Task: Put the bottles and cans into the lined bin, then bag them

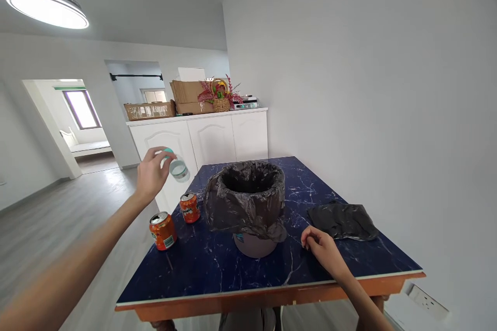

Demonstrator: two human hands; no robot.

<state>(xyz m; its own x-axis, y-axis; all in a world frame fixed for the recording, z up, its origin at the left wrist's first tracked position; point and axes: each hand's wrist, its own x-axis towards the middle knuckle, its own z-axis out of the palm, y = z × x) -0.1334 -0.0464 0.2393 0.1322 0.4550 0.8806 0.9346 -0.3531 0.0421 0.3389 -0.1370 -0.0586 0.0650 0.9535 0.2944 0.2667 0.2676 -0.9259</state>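
Observation:
My left hand [152, 169] is raised above the table's left side, its fingers closed on a small clear plastic bottle [180, 169] by the teal cap. The bottle hangs tilted, base toward the right. Below it stand two orange soda cans, a nearer can [163, 231] and a farther can [190, 208], both upright. A bin [255, 246] lined with a black plastic bag [248, 207] stands mid-table, the bag folded over its rim. My right hand [319, 246] rests on the tabletop right of the bin, fingers loosely curled, with nothing visible in them.
A folded black plastic bag [344, 221] lies on the blue marbled table [202, 269] at the right, near the wall. Behind the table, a white cabinet [213, 137] carries cardboard boxes [190, 97] and a flower basket [221, 105]. A stool [248, 320] shows beneath the front edge.

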